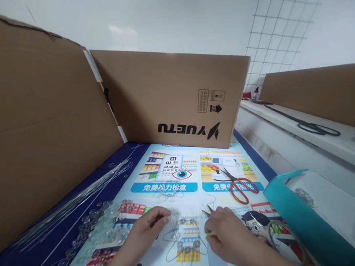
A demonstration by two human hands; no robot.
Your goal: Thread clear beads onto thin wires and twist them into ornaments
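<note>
A flower-like beaded wire piece (187, 247), with thin wire loops and a ring of clear beads, lies between my hands. My left hand (151, 227) has thumb and forefinger pinched at its upper left edge, apparently on the wire. Wrapped in my right hand (227, 233) are small pliers (207, 210); their dark jaws point up and left, slightly apart, and a bit of yellow handle shows below the fingers. A second beaded wire piece (168, 195) rests farther back. Red-handled scissors (239, 189) lie with blades spread beyond my right hand.
Loose clear, dark and reddish beads (105, 225) spread left of my left hand. Straight wires (84, 197) lie along the cardboard wall (37, 131). At right are a wire coil (301, 247) and an open teal box (299, 216). A printed carton (168, 96) stands behind.
</note>
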